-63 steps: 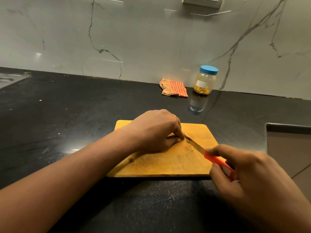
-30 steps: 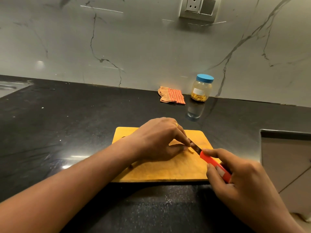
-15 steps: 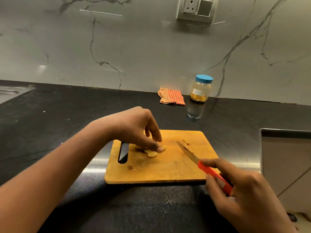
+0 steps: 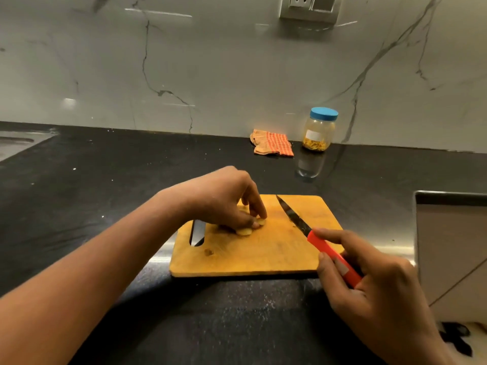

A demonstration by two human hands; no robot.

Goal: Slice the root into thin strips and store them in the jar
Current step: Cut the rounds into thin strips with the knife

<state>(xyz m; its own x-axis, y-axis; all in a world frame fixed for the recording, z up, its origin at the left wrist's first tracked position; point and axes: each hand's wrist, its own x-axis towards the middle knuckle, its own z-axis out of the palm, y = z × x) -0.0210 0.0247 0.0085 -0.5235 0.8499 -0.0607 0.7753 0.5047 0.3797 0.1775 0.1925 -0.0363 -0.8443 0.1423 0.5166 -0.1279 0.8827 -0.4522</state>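
A wooden cutting board (image 4: 263,254) lies on the black counter. My left hand (image 4: 226,198) is over its left-middle, fingertips pinching pale yellow root slices (image 4: 246,229) that rest on the board. My right hand (image 4: 369,285) grips the red handle of a knife (image 4: 297,219), whose dark blade points away across the right part of the board, apart from the slices. The jar (image 4: 319,130), with a blue lid on and yellow strips at its bottom, stands at the back against the wall.
An orange checked cloth (image 4: 274,146) lies left of the jar by the marble wall. The counter's right edge drops off at a steel-rimmed corner (image 4: 421,196). A metal sink area (image 4: 18,143) shows at the far left. A wall socket (image 4: 308,6) sits above.
My left hand left the spot beside the blade and moved left to the root slices. The knife lifted from its cut and now points away over the board's right part.
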